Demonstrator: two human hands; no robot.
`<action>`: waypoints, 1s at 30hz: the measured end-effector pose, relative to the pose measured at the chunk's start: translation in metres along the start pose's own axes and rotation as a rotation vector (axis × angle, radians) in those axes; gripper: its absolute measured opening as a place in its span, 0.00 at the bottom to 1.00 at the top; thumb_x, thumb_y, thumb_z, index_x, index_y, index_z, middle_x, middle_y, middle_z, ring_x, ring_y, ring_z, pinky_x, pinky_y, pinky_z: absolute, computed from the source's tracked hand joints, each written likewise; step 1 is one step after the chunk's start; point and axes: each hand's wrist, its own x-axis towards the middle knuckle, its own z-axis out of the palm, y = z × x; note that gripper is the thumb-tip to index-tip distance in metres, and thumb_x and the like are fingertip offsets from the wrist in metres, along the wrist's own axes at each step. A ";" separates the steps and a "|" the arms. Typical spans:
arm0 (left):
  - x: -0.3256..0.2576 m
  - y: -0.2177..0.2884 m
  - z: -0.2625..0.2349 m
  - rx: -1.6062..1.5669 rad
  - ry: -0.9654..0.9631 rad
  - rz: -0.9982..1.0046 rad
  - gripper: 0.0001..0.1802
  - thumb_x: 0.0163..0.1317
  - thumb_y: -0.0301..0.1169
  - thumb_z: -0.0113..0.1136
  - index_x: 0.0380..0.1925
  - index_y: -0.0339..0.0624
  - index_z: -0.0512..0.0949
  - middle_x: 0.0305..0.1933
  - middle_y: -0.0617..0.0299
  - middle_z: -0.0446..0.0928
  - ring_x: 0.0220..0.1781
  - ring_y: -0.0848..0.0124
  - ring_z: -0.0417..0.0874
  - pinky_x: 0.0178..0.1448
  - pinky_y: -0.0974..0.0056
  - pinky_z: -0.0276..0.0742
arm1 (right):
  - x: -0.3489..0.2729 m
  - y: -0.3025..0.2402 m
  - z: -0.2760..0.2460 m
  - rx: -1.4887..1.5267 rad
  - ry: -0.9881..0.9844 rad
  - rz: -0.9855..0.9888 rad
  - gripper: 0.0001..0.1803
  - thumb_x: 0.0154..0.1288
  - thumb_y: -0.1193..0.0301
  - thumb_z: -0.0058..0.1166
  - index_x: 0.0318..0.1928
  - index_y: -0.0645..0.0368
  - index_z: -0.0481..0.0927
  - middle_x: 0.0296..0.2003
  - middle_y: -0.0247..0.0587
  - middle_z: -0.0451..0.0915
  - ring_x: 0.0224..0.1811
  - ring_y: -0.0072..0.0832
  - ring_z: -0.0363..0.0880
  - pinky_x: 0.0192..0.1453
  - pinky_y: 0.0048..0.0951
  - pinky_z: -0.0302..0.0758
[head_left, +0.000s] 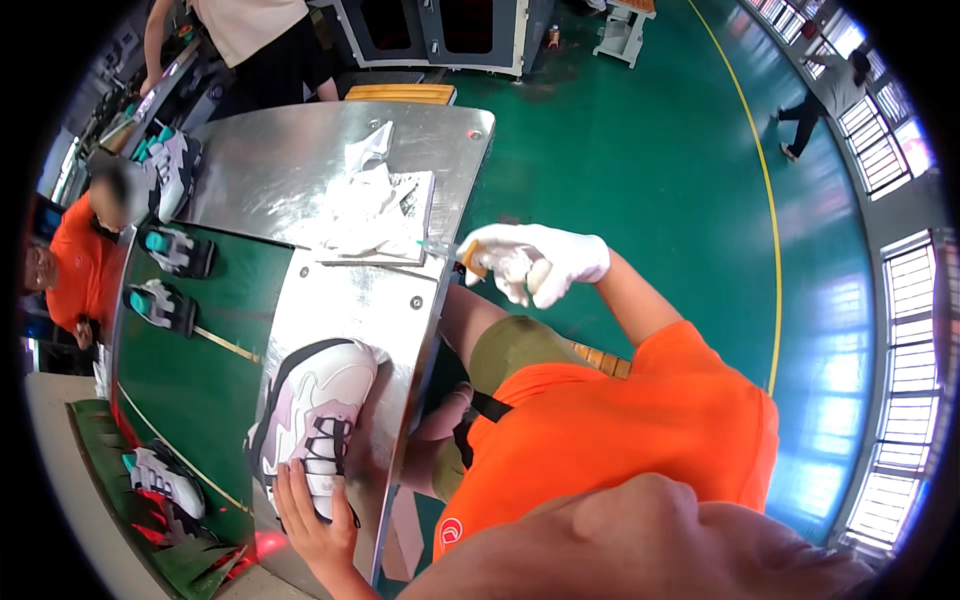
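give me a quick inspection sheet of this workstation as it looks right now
surface: curved metal worktable beside a green conveyor belt
job's things: white and lilac sneaker lying on the worktable with black laces; small brush-like tool, its tip hard to make out
clutter: pile of white cloths on the far part of the worktable
hands: bare left hand rests on the sneaker's near end; right hand in a white glove holds the tool off the table edge
cables: nothing seen
surroundings: more sneakers on the belt, a person in orange across it, another standing at the far end, green floor with a yellow line, windows at right
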 end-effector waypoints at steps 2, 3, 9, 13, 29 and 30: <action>0.002 0.005 0.000 -0.026 0.062 0.033 0.12 0.63 0.27 0.59 0.46 0.47 0.73 0.59 0.41 0.75 0.59 0.41 0.77 0.61 0.41 0.75 | -0.014 -0.008 0.006 -0.045 -0.021 -0.004 0.51 0.38 0.81 0.67 0.69 0.60 0.63 0.53 0.41 0.76 0.35 0.23 0.75 0.40 0.23 0.75; 0.003 0.007 -0.002 0.008 0.022 0.005 0.12 0.63 0.26 0.59 0.45 0.49 0.71 0.58 0.40 0.76 0.59 0.40 0.77 0.60 0.41 0.76 | -0.015 -0.010 0.010 -0.017 -0.005 -0.032 0.50 0.39 0.80 0.67 0.69 0.57 0.63 0.52 0.39 0.76 0.36 0.23 0.74 0.41 0.24 0.76; -0.007 0.003 0.000 -0.029 -0.050 -0.123 0.16 0.59 0.29 0.64 0.47 0.54 0.74 0.58 0.44 0.77 0.58 0.44 0.79 0.60 0.44 0.77 | 0.028 -0.007 0.026 -0.781 0.003 -0.125 0.50 0.36 0.67 0.74 0.65 0.56 0.67 0.52 0.37 0.75 0.43 0.27 0.77 0.52 0.31 0.77; -0.007 -0.001 -0.001 0.012 0.048 -0.072 0.13 0.52 0.33 0.67 0.38 0.58 0.77 0.58 0.47 0.77 0.56 0.51 0.80 0.60 0.50 0.78 | 0.040 -0.034 0.045 -0.175 0.117 -0.012 0.58 0.27 0.70 0.64 0.69 0.67 0.61 0.51 0.42 0.74 0.34 0.29 0.75 0.39 0.28 0.75; -0.007 -0.010 0.010 -0.075 0.228 -0.133 0.15 0.55 0.35 0.63 0.40 0.62 0.69 0.55 0.47 0.79 0.52 0.50 0.83 0.59 0.52 0.79 | 0.169 -0.051 0.086 -0.001 -0.501 0.204 0.63 0.35 0.43 0.72 0.65 0.73 0.59 0.44 0.61 0.76 0.33 0.42 0.81 0.35 0.34 0.79; -0.007 -0.011 0.011 -0.076 0.224 -0.137 0.15 0.55 0.35 0.62 0.40 0.62 0.69 0.55 0.47 0.78 0.52 0.50 0.83 0.59 0.52 0.80 | 0.180 -0.042 0.097 0.046 -0.536 0.196 0.62 0.36 0.43 0.70 0.65 0.73 0.60 0.44 0.61 0.76 0.33 0.43 0.82 0.36 0.35 0.80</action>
